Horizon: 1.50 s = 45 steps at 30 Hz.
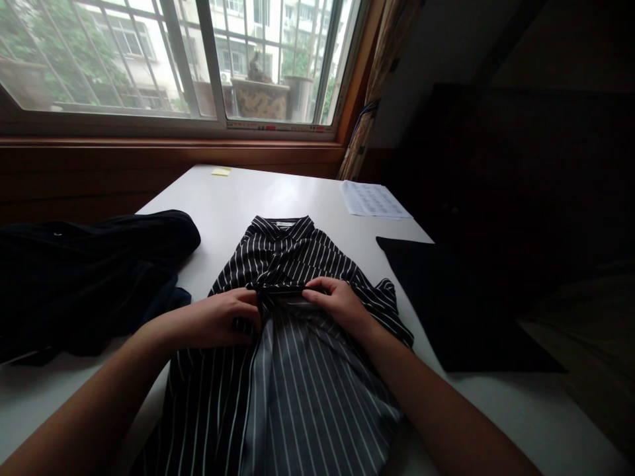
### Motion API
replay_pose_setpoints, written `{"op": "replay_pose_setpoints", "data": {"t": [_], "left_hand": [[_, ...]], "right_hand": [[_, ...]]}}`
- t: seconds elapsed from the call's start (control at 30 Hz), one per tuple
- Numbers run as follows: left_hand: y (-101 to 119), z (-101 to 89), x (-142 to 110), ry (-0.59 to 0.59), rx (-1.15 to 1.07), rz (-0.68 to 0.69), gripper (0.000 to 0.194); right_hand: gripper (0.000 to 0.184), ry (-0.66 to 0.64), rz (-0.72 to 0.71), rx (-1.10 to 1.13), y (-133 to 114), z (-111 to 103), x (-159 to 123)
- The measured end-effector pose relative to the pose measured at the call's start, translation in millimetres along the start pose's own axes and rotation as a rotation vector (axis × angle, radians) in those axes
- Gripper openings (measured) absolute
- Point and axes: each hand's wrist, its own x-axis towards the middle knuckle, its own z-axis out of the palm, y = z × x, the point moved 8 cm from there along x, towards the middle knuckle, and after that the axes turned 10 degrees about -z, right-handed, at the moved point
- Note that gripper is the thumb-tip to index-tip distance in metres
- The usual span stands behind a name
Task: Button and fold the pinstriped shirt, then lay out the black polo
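Note:
A black shirt with white stripes [213, 390] lies on the white table, its collar toward the window. Across its middle, the front edge is lifted, and the paler inside of the cloth shows below. My left hand [231, 317] is closed at the left end of this raised edge, its fingertips partly hidden in the cloth. With thumb and fingers, my right hand [340, 304] pinches the same edge further right. A short sleeve lies crumpled beyond my right wrist.
Dark folded clothing [89, 284] lies on the table [238, 192] at the left. A flat black sheet [456, 311] is at the right, with printed paper [374, 199] behind it. A yellow note [221, 171] lies near the far edge, below a barred window.

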Motion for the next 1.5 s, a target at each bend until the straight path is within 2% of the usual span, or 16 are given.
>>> {"op": "replay_pose_setpoints", "data": {"t": [0.3,0.53,0.73,0.87,1.07,1.5], "left_hand": [[3,9.7,4,-0.034,0.058,0.0,0.015],[10,9.9,3,-0.004,0.066,0.046,0.025],[11,12.5,5,-0.025,0.019,0.053,0.013],[11,6.0,5,-0.036,-0.132,0.031,0.008],[10,-9.9,3,0.016,-0.274,0.019,0.006],[7,-28.3,1,0.173,-0.276,0.039,0.005]], "right_hand": [[0.027,-0.007,0.007,0.019,0,1,0],[0.026,-0.01,0.005,0.022,0,1,0],[0.027,-0.019,-0.005,0.024,1,2,0],[0.026,-0.018,-0.003,0.013,2,1,0],[0.027,-0.027,0.009,0.032,3,2,0],[0.028,-0.032,-0.005,-0.01,0,2,0]]}}
